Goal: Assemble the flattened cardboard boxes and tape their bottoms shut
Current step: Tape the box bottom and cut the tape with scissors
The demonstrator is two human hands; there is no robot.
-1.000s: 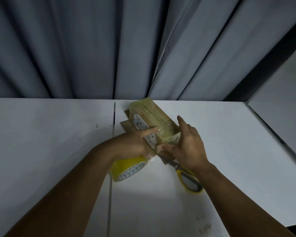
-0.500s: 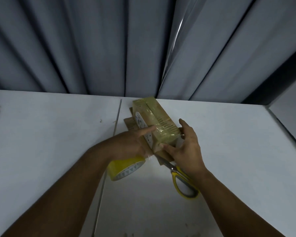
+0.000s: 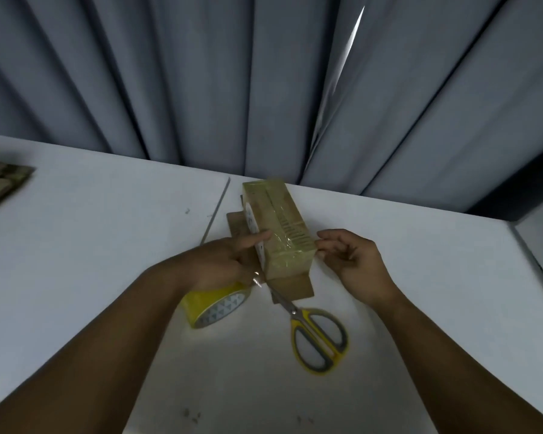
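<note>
A small cardboard box (image 3: 279, 220), wrapped in glossy clear tape, stands on flat cardboard pieces (image 3: 295, 288) on the white table (image 3: 107, 245). My left hand (image 3: 223, 264) presses its straight index finger against the box's left side. Its other fingers curl down over a yellow tape roll (image 3: 213, 303), whose top is hidden under the hand. A shiny bit of tape shows by those fingers. My right hand (image 3: 356, 266) hovers at the box's near right corner with loosely curled fingers, fingertips just at the box edge, holding nothing.
Yellow-handled scissors (image 3: 318, 336) lie just in front of the box, blades pointing under the cardboard. A camouflage-patterned item (image 3: 0, 183) sits at the far left edge. Grey curtains (image 3: 264, 89) hang right behind the table. A seam (image 3: 217, 208) runs across the tabletop.
My right hand has come off the box's near end and shifted right, fingers loosening. The left hand keeps its finger on the box. The view has tilted, showing more of the table's left.
</note>
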